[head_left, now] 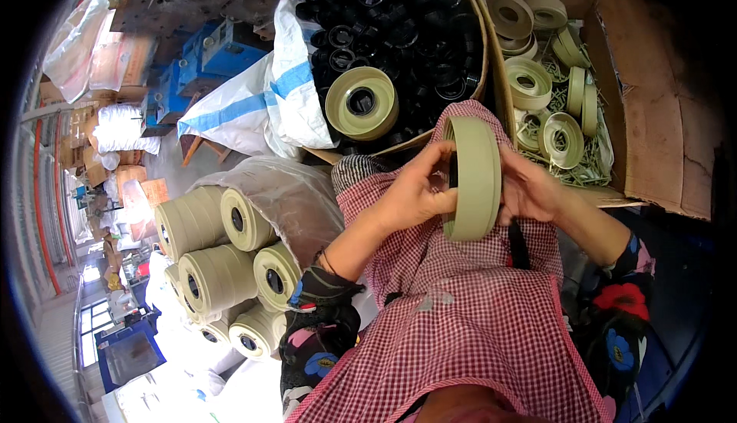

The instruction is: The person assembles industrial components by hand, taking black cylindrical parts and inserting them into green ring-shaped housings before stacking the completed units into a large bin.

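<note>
A beige round plastic piece point(474, 181), shaped like a flanged wheel, stands on edge above my lap. My left hand point(418, 189) grips it from the left, with thumb and fingers around the rim and reaching into its hollow. A dark bit shows in that hollow, partly hidden by my fingers. On the other side my right hand point(531, 189) is curled against the piece's right face; some of its fingertips are hidden. A similar beige wheel point(343, 120) with a black centre insert lies ahead, on top of a heap of black plastic parts point(407, 35).
At the right, a cardboard box point(664, 127) holds beige wheels point(528, 83) and scattered greenish sticks. Stacked beige wheels point(219, 277) with black centres lie in clear plastic at my left. Beyond are a white-and-blue sack point(230, 112) and blue machine parts point(230, 45).
</note>
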### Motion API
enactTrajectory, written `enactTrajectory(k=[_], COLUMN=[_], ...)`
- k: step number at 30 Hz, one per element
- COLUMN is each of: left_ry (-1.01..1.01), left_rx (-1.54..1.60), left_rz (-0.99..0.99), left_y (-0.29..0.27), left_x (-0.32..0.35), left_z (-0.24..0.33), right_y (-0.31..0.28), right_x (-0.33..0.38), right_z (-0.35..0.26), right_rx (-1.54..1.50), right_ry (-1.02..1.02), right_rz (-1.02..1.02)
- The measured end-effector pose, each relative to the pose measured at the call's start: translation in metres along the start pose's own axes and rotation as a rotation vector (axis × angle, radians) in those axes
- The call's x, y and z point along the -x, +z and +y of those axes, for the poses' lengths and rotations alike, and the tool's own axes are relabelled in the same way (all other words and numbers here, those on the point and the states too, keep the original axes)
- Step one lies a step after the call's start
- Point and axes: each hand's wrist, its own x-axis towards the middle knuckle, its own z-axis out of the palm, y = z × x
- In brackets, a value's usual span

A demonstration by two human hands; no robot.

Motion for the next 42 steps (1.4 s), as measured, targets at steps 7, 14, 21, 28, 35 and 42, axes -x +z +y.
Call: enactTrajectory(k=[7,14,21,28,35,42], left_ry=[0.022,-0.119,-0.251,-0.379,0.100,0.057], left_rx=[0.082,0.219,0.588,0.620,-0.241,-0.480], left_rz=[-0.042,-0.095,-0.128,-0.087,-0.063,0.401], left_y=[-0.015,-0.018,-0.019,-0.024,-0.059,-0.111], left_x=[-0.012,-0.013,-0.006,-0.006,-0.018,-0.057], left_z=[0.008,0.006,-0.016,-0.007,0.016,0.015], right_y=[0.021,0.015,0.014,0.017,0.001,-0.071], right_x=[-0.010,-0.030,-0.042,-0.048,-0.058,-0.094], right_z=[0.002,0.019,0.007,0.004,-0.013,-0.049], right_rx=[1.175,0.841,1.258,1.076,0.062,0.513], right_ry=[-0.922,-0.847,-1.257,-1.037,0.245,-0.538], right_rz=[0.431,0.457,0.460,0.447,0.005,0.717])
